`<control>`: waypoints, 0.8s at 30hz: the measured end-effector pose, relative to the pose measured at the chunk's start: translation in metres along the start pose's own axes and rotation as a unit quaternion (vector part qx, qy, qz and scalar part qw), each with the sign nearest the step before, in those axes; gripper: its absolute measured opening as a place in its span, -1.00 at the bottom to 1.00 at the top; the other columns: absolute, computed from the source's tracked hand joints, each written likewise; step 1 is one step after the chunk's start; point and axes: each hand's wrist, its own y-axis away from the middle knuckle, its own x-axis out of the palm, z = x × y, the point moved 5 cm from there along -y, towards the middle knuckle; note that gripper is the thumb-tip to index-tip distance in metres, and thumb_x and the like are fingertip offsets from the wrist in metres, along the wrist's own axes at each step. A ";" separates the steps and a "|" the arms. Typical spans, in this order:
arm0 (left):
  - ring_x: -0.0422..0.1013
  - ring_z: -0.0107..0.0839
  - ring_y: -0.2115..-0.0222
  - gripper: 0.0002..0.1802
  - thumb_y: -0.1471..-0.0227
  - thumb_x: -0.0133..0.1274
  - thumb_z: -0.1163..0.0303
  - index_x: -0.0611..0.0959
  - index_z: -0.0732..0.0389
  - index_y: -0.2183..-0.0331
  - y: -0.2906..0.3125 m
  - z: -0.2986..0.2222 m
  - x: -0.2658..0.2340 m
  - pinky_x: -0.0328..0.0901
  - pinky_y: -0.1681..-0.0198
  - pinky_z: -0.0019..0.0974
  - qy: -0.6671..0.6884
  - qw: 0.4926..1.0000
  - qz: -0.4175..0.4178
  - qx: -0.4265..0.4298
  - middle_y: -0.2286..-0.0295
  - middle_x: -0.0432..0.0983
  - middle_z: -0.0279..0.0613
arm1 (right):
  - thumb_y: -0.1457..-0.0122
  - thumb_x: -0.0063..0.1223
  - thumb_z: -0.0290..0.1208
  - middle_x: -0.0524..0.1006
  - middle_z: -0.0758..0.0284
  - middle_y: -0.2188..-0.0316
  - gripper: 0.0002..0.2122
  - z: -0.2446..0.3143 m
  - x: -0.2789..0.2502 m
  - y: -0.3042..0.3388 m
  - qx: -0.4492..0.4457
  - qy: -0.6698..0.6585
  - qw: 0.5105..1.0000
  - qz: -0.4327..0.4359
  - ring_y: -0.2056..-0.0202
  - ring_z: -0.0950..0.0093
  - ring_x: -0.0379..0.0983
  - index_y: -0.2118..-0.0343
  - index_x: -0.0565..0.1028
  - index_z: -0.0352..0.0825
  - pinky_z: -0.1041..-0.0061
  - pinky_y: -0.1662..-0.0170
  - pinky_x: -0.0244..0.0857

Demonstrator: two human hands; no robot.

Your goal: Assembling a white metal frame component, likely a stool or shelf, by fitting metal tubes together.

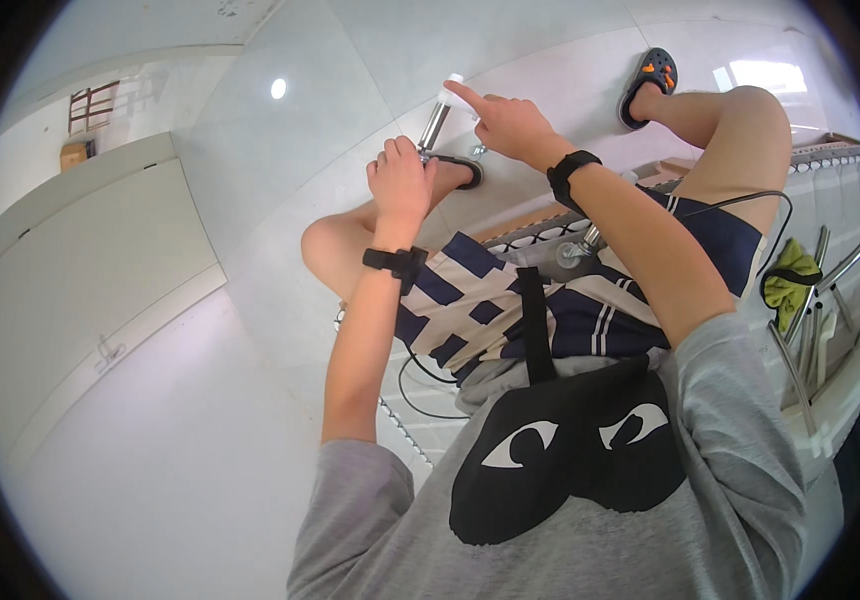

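Note:
My left hand (402, 182) is closed around the lower end of a shiny metal tube (437, 122), which tilts up to the right. A white end piece (453, 86) tops the tube. My right hand (512, 125) has its index finger stretched out, the tip at the white end piece; its other fingers are curled, and I cannot see them gripping anything. Just below that hand shows a small shiny metal part (478, 151), partly hidden. Between my thighs, a clear round piece on a metal stem (572, 252) sits partly under my right forearm.
At my right lie several metal tubes (808, 340) with a green cloth (788, 285) against them. A black cable (788, 212) loops past my right thigh. White cabinet doors (90, 290) stand at the left. Pale tiles (350, 90) cover the floor ahead, around my shoes.

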 end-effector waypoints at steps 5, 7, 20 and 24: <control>0.48 -0.15 0.25 -0.64 0.12 0.32 0.20 0.59 0.23 0.35 -0.004 0.010 0.002 0.31 0.16 -0.12 0.086 0.996 -0.030 0.002 0.28 0.48 -0.13 | -0.09 -0.05 -0.47 0.55 0.26 0.40 -0.27 0.004 0.002 0.001 0.016 0.005 1.000 0.026 0.39 0.25 0.54 -0.34 0.04 0.16 0.25 0.35 0.43; 0.48 -0.21 0.23 -0.68 0.08 0.29 0.24 0.63 0.26 0.34 -0.007 0.020 -0.002 0.30 0.10 -0.19 0.188 0.982 0.001 0.005 0.29 0.51 -0.14 | -0.09 -0.05 -0.48 0.55 0.24 0.41 -0.27 0.003 0.000 0.002 0.016 0.006 1.000 0.021 0.39 0.24 0.54 -0.34 0.05 0.15 0.25 0.35 0.43; 0.51 -0.20 0.29 -0.56 0.00 0.22 0.15 0.55 0.30 0.22 -0.002 0.021 0.001 0.36 0.20 -0.23 0.227 0.972 0.065 0.003 0.32 0.59 -0.09 | -0.08 -0.05 -0.49 0.55 0.24 0.42 -0.27 0.001 0.003 0.005 0.011 -0.013 1.000 0.003 0.40 0.24 0.54 -0.33 0.07 0.16 0.23 0.38 0.42; 0.51 -0.05 0.31 -0.57 0.04 0.25 0.12 0.54 0.28 0.31 -0.007 0.022 -0.009 0.37 0.25 -0.14 0.175 0.984 0.004 0.026 0.34 0.57 0.02 | -0.08 -0.04 -0.47 0.56 0.23 0.40 -0.28 -0.001 -0.001 0.001 0.000 -0.016 1.000 -0.013 0.39 0.23 0.55 -0.34 0.06 0.16 0.22 0.34 0.43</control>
